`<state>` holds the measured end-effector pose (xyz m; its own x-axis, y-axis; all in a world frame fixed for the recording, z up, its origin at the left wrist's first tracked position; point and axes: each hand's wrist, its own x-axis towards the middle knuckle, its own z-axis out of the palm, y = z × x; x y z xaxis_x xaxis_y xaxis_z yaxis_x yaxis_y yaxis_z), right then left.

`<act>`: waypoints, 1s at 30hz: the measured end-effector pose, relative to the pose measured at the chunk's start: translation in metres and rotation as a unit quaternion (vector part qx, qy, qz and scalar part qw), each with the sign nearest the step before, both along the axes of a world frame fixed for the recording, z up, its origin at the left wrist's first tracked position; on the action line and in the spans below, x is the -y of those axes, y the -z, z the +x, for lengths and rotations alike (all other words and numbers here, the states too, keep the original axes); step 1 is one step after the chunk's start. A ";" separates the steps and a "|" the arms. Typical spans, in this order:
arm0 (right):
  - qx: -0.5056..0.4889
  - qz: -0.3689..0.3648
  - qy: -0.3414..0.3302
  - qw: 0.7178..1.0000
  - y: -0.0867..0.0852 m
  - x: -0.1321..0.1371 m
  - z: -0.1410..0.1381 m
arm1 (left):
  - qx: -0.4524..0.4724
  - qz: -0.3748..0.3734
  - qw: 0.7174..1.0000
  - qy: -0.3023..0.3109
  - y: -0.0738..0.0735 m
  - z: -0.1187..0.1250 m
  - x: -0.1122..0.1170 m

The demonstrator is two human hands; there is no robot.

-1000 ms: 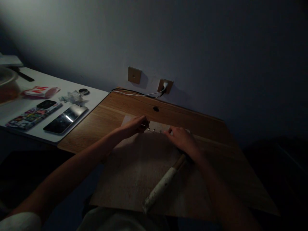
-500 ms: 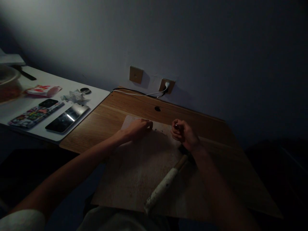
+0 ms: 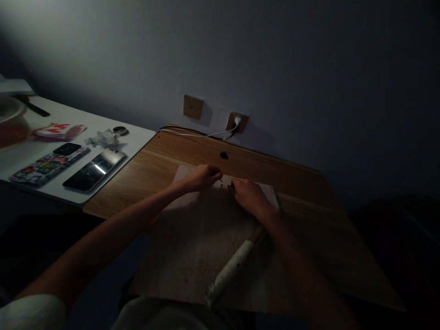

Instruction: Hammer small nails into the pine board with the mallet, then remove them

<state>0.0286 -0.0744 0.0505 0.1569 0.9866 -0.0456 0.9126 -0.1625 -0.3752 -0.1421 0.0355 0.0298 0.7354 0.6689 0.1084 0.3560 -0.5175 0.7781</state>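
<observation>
My left hand point(image 3: 205, 177) is over the far edge of a thin wooden board point(image 3: 192, 247), its thumb and fingers pinched on a small thin piece that looks like a nail point(image 3: 221, 180). A tiny dark bit lies on the board just below those fingertips. Close by on the right, my right hand point(image 3: 248, 194) rests low on the board with curled fingers; whatever they hold is hidden. Under my right wrist runs the handle of a hammer point(image 3: 230, 268), wood with a worn whitish grip, slanting toward me. My forearm covers its head.
The board lies on a wooden desk point(image 3: 137, 176). On a white table point(image 3: 77, 195) at left are a phone point(image 3: 96, 170), a colourfully cased phone point(image 3: 48, 165), crumpled plastic point(image 3: 105, 137), a red-and-white packet point(image 3: 60, 131) and a tub point(image 3: 12, 121). Cables point(image 3: 195, 134) run along the wall to a socket point(image 3: 237, 122).
My right hand has come down and left, from raised beside the board's far edge to low on the board near my left hand. My left hand has shifted slightly right and up.
</observation>
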 end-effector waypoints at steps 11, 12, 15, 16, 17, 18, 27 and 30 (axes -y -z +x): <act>-0.262 0.051 0.011 0.964 -0.018 0.009 0.011 | -0.012 -0.078 0.997 0.017 0.012 0.003 0.007; -0.271 0.045 0.009 0.962 -0.017 0.010 0.011 | -0.045 -0.011 0.998 0.032 0.013 0.004 0.009; -0.252 0.037 0.005 0.967 -0.011 0.013 0.012 | -0.111 0.130 0.983 0.062 0.015 0.009 0.011; -0.233 0.038 0.002 0.972 -0.009 0.013 0.013 | -0.124 0.157 0.977 0.072 0.016 0.010 0.012; -0.212 0.039 -0.002 0.977 -0.007 0.013 0.012 | -0.134 0.176 0.972 0.077 0.016 0.011 0.012; -0.188 0.042 -0.007 0.981 -0.006 0.014 0.012 | -0.141 0.190 0.968 0.081 0.016 0.012 0.012; -0.054 0.045 -0.042 0.997 -0.024 0.016 0.009 | 0.001 0.005 0.999 -0.034 0.009 0.024 0.016; -0.050 0.039 -0.068 0.996 -0.035 0.019 0.010 | 0.115 -0.295 0.947 -0.042 0.004 0.030 0.024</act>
